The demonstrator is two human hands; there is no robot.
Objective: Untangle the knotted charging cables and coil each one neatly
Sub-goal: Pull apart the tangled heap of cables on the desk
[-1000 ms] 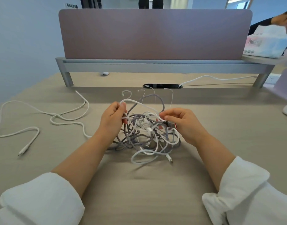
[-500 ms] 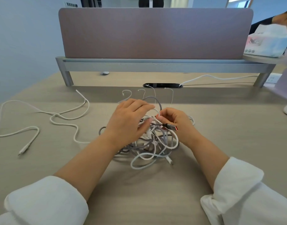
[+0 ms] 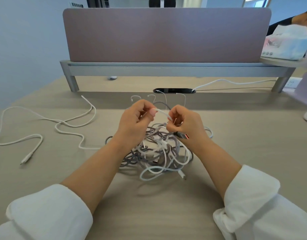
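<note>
A knotted tangle (image 3: 159,153) of white and grey braided charging cables is seen on the beige counter (image 3: 158,210), just below the middle of the view. Both hands are held over its twelve o'clock side. A short white strand (image 3: 164,114) is stretched between them. One end is pinched between the thumb and forefinger of the left hand (image 3: 137,118), and the other is nipped by the curled fingers of the right hand (image 3: 185,123), so both hands are closed on that strand. A dark plug (image 3: 183,135) with a red insert is shown at the five o'clock edge of the right hand. Whether it is gripped or merely lies against the palm cannot be told. A white connector (image 3: 182,175) is seen at the five o'clock rim of the tangle.

At nine o'clock of the tangle a separate white cable (image 3: 62,122) is laid in loose bends on the counter, its plug end toward eight o'clock. Whether its other end joins the tangle cannot be told.

At twelve o'clock a dark cable port (image 3: 174,90) is set in the counter, and another white lead (image 3: 227,82) is run from it toward three o'clock. Behind it a mauve divider panel (image 3: 166,35) is mounted on a grey rail (image 3: 166,70). At two o'clock a tissue pack (image 3: 288,42) is rested on a small shelf (image 3: 279,60). White sleeves (image 3: 50,213) are rolled up on both forearms.
</note>
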